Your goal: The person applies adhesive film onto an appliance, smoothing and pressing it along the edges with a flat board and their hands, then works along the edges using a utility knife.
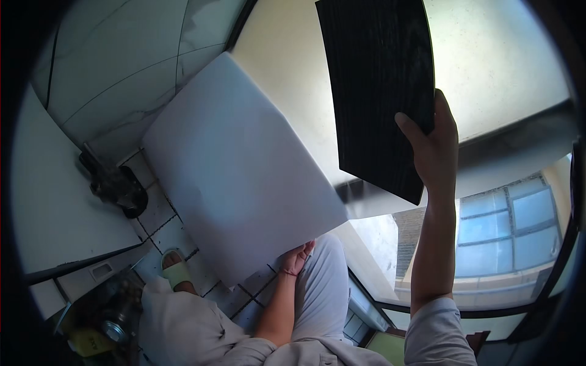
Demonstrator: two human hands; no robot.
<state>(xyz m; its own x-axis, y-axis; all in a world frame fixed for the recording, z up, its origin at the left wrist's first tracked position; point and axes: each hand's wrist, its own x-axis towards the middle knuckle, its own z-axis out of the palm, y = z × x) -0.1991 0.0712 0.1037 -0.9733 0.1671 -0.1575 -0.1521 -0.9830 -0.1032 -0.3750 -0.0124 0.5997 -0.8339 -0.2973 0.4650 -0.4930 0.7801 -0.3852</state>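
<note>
My right hand [438,146] grips a black wood-grain board [381,91] by its right edge, thumb across the face and fingers behind. The board is raised in front of a pale, bright surface. A large white panel or box [244,171] fills the middle of the view, tilted, its lower edge close to my lap. My left hand [298,258] is by that lower edge, against my thigh. Its fingers look curled and are partly covered, so what they hold, if anything, is not clear.
A dark metal device [113,183] stands on the tiled floor at left, beside a white cabinet [67,201]. A slippered foot [176,269] is below it. Dark blurred items and a yellow object [90,343] lie at lower left. A window [510,226] is at right.
</note>
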